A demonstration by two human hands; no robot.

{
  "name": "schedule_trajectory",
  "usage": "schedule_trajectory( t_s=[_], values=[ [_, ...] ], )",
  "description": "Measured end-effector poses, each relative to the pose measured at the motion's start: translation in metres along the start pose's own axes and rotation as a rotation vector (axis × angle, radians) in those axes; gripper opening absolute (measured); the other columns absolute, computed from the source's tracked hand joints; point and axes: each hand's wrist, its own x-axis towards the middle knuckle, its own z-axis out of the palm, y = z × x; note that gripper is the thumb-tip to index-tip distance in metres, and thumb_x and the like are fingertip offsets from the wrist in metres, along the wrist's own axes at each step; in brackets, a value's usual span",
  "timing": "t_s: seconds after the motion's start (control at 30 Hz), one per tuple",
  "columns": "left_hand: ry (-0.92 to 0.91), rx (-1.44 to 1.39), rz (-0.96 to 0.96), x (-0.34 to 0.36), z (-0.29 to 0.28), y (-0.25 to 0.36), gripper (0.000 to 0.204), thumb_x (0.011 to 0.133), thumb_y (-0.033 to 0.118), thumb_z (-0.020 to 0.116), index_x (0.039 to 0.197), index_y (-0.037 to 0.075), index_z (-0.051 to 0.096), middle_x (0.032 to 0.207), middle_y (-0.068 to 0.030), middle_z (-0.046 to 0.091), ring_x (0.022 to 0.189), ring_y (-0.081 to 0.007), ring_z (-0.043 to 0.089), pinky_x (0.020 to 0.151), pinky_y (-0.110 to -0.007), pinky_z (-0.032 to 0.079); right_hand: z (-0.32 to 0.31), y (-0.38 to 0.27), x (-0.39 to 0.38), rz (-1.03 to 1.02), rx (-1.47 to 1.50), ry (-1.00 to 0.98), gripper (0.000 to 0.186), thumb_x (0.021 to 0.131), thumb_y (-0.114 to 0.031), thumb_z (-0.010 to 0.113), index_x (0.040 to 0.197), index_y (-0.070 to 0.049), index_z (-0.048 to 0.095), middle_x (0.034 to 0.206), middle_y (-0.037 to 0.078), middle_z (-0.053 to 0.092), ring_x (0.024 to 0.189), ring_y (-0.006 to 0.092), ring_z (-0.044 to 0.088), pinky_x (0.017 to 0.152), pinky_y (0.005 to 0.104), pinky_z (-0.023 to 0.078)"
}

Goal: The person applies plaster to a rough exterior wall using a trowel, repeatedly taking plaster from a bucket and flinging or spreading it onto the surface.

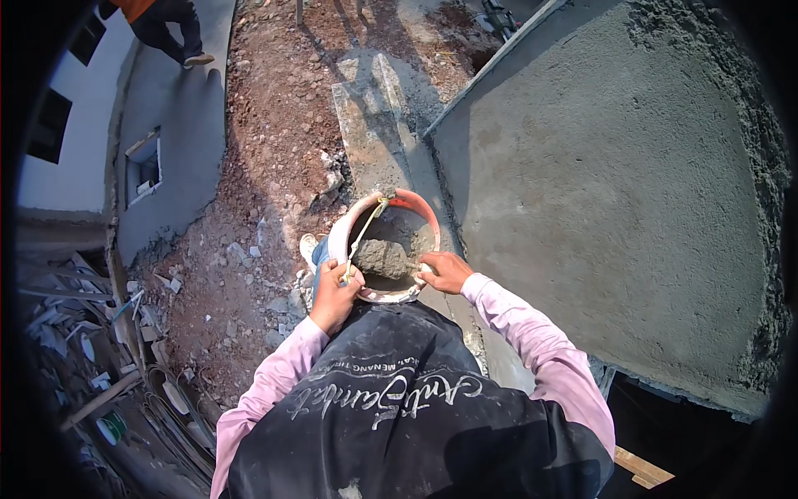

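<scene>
A round bucket (339, 239), pale outside with a red-orange inner wall, is in front of my body. Grey wet mortar (382, 259) forms a thick lump inside it. My left hand (337, 293) is closed at the bucket's near left rim, gripping the pale rope handle (357, 241) that runs across to the far rim. At the right rim my right hand (446, 273) is closed around what looks like a trowel handle (425, 268). Its blade seems covered by the mortar lump.
A freshly plastered grey wall (598, 200) rises on the right. A concrete strip (370, 141) runs ahead beside reddish rubble ground (274, 150). Scrap timber and debris (100, 358) lie at lower left. Another person (170, 29) is at the far left, near a wall opening (144, 166).
</scene>
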Motion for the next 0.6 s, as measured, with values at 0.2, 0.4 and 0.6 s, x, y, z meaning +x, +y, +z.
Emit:
schedule_trajectory(
  t_s=[0.2, 0.4, 0.6],
  values=[
    [-0.049, -0.165, -0.045, 0.019, -0.005, 0.015, 0.022, 0.084, -0.012, 0.052, 0.104, -0.004, 0.055, 0.124, -0.0126, 0.036, 0.082, -0.0254, 0.069, 0.071, -0.034, 0.062, 0.015, 0.013, 0.008, 0.200, 0.048, 0.125, 0.038, 0.083, -0.035, 0.066, 0.103, -0.002, 0.064, 0.105, 0.026, 0.065, 0.103, 0.0413, 0.062, 0.085, 0.0482, 0.049],
    [0.013, -0.261, 0.003, 0.027, -0.025, 0.004, 0.087, 0.079, -0.018, 0.041, 0.155, 0.007, 0.009, 0.139, -0.0160, 0.043, 0.088, -0.0269, 0.065, 0.068, -0.039, 0.062, -0.020, 0.003, -0.010, -0.083, -0.095, 0.593, 0.028, 0.081, -0.026, 0.073, 0.095, -0.004, 0.064, 0.089, 0.017, 0.059, 0.081, 0.0402, 0.063, 0.072, 0.0479, 0.051],
    [0.141, -0.274, 0.106, 0.013, -0.003, 0.036, 0.092, 0.075, -0.022, 0.039, 0.156, 0.016, 0.018, 0.141, -0.0137, 0.045, 0.099, -0.0279, 0.061, 0.067, -0.037, 0.061, -0.191, -0.087, -0.075, -0.151, -0.362, 0.735, 0.027, 0.081, -0.026, 0.073, 0.091, -0.004, 0.061, 0.086, 0.014, 0.060, 0.076, 0.0363, 0.064, 0.067, 0.0447, 0.053]
  ],
)
